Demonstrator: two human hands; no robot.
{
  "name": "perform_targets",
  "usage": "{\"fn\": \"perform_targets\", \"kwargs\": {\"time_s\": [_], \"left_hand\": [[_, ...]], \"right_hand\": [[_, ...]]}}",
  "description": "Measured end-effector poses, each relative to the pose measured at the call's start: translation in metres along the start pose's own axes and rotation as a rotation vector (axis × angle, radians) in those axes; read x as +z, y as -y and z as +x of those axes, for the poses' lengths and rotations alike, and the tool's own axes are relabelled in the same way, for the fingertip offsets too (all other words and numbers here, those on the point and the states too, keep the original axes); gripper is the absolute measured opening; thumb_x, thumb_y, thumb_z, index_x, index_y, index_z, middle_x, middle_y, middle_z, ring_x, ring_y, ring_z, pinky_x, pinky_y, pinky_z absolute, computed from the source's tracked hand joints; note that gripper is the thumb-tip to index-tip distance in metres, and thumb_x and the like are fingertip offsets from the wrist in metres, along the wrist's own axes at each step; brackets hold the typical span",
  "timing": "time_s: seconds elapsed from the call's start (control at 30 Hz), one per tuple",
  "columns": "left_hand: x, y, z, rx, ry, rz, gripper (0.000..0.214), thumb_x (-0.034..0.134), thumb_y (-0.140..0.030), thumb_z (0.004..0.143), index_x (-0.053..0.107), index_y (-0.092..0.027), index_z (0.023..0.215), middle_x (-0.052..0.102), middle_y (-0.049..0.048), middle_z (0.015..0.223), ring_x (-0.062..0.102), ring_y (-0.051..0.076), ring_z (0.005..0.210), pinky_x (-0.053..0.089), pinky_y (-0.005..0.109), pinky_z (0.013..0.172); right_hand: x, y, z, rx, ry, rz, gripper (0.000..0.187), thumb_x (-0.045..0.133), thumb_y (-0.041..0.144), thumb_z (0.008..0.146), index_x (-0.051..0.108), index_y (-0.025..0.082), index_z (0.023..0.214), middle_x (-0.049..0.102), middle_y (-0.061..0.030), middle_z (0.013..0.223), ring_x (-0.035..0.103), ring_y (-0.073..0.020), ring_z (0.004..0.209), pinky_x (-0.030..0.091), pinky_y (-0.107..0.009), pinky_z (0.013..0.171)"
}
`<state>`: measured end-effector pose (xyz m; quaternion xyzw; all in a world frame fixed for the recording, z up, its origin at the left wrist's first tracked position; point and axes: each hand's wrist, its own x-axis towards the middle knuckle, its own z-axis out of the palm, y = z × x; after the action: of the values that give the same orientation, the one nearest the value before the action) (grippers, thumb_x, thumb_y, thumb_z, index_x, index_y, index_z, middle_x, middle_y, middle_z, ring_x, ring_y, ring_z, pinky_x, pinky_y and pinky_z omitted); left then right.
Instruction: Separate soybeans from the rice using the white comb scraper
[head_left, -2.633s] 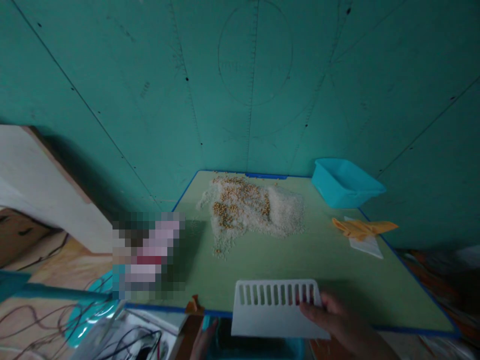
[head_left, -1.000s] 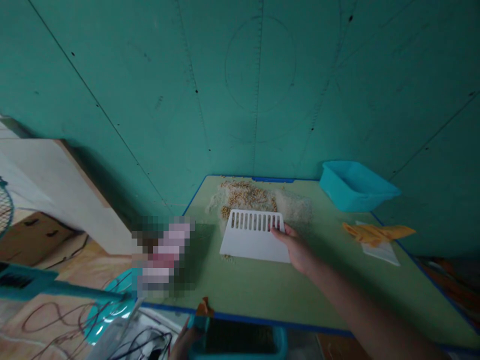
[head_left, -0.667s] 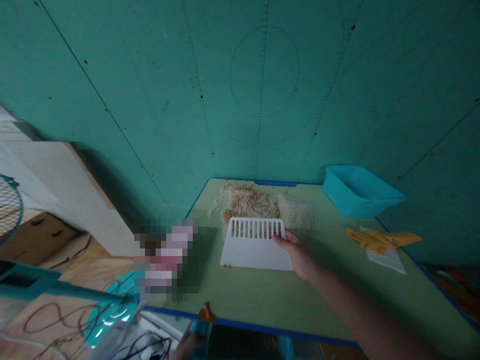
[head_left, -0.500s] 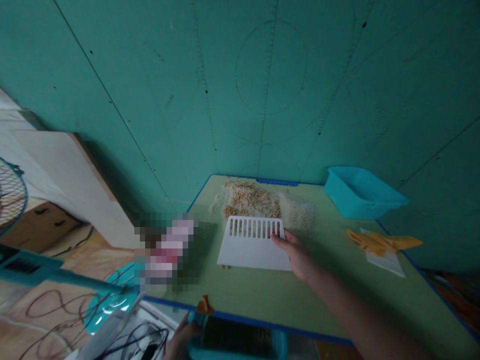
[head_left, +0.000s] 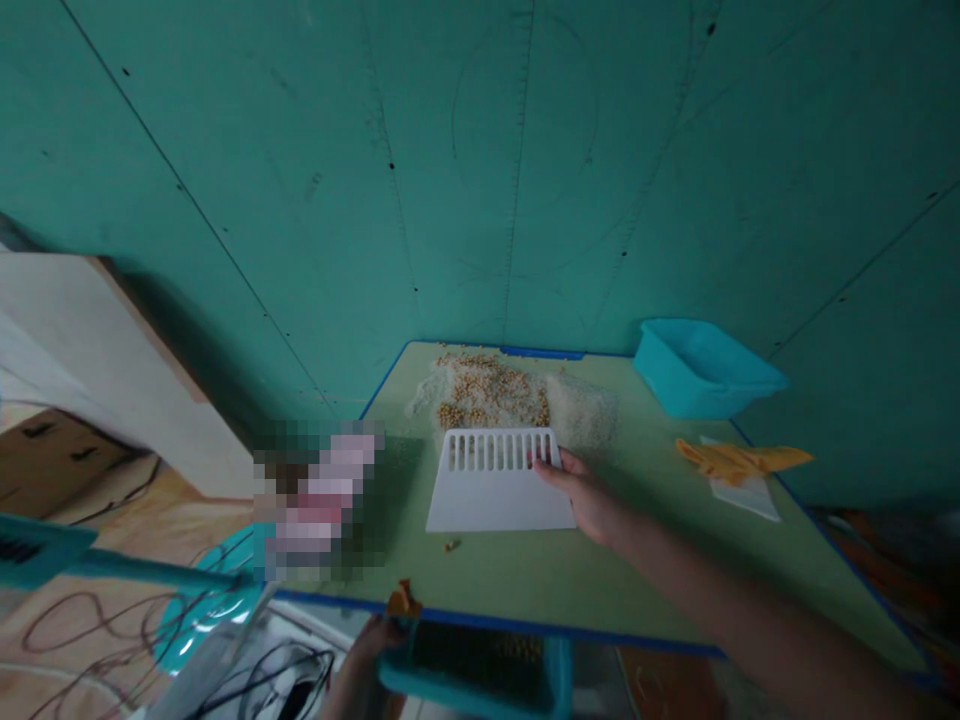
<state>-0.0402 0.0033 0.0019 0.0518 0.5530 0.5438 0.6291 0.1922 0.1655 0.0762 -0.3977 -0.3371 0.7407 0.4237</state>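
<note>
My right hand grips the right edge of a white plastic slotted board, its row of slots towards the far side. Beyond the board lies a spread of round tan beans mixed with pale fine grains. A few beans sit on the near side of the board. Below the table's front edge, my left hand is closed on the left rim of a teal basin, with some beans inside. A small orange-brown scrap shows above that hand at the table edge.
The green table has blue edging and meets a teal wall. A second teal basin stands back right, near an orange cloth on a white sheet. A pixelated pink patch covers the left side. A fan base and cables are on the floor.
The view has shifted slightly. The board has drawn away from the few beans at its near edge, which now lie apart from it. Both hands keep their holds.
</note>
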Motion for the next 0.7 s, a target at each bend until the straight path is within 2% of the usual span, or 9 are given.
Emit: {"fn": "perform_targets", "kwargs": {"time_s": [0.13,0.27,0.47,0.57,0.7], "left_hand": [[-0.009,-0.002,0.003,0.001,0.035,0.023,0.019,0.071,-0.016,0.048,0.07,-0.018,0.067,0.066,0.0,0.057,0.057,0.019,0.054,0.044,0.03,0.052],[-0.018,0.013,0.017,-0.046,0.007,0.004,0.027,0.067,-0.006,0.042,0.069,-0.019,0.066,0.055,-0.0044,0.042,0.05,0.015,0.043,0.038,0.027,0.045],[-0.014,0.035,0.023,-0.076,0.049,-0.071,0.035,0.072,-0.009,0.042,0.07,-0.021,0.074,0.055,-0.0032,0.045,0.061,0.024,0.058,0.046,0.033,0.056],[-0.016,0.034,0.021,-0.066,0.059,-0.092,0.038,0.074,-0.013,0.044,0.071,-0.021,0.081,0.058,-0.0017,0.048,0.063,0.027,0.065,0.047,0.036,0.063],[-0.025,0.028,0.016,-0.04,0.026,-0.077,0.045,0.074,-0.016,0.043,0.071,-0.021,0.088,0.067,0.0035,0.063,0.064,0.033,0.08,0.048,0.04,0.072]], "right_hand": [[-0.008,0.005,-0.012,0.005,-0.023,0.0,0.025,0.076,0.029,0.061,0.064,0.02,0.081,0.069,0.0034,0.068,0.061,-0.0143,0.064,0.043,-0.027,0.069],[-0.015,0.008,-0.022,-0.007,-0.047,-0.01,0.021,0.073,0.029,0.065,0.063,0.021,0.082,0.07,0.0014,0.07,0.064,-0.0188,0.068,0.045,-0.031,0.071],[-0.017,0.01,-0.023,-0.02,-0.089,-0.081,0.023,0.075,0.029,0.062,0.064,0.02,0.081,0.071,-0.0002,0.074,0.064,-0.02,0.071,0.045,-0.032,0.071],[-0.011,0.009,-0.02,-0.019,-0.085,-0.137,0.023,0.074,0.03,0.062,0.064,0.021,0.081,0.071,-0.0002,0.072,0.064,-0.0211,0.071,0.045,-0.032,0.07],[-0.002,0.006,-0.016,-0.035,-0.039,-0.167,0.022,0.073,0.031,0.063,0.065,0.022,0.081,0.071,-0.0001,0.073,0.064,-0.0216,0.072,0.045,-0.033,0.072]]}}
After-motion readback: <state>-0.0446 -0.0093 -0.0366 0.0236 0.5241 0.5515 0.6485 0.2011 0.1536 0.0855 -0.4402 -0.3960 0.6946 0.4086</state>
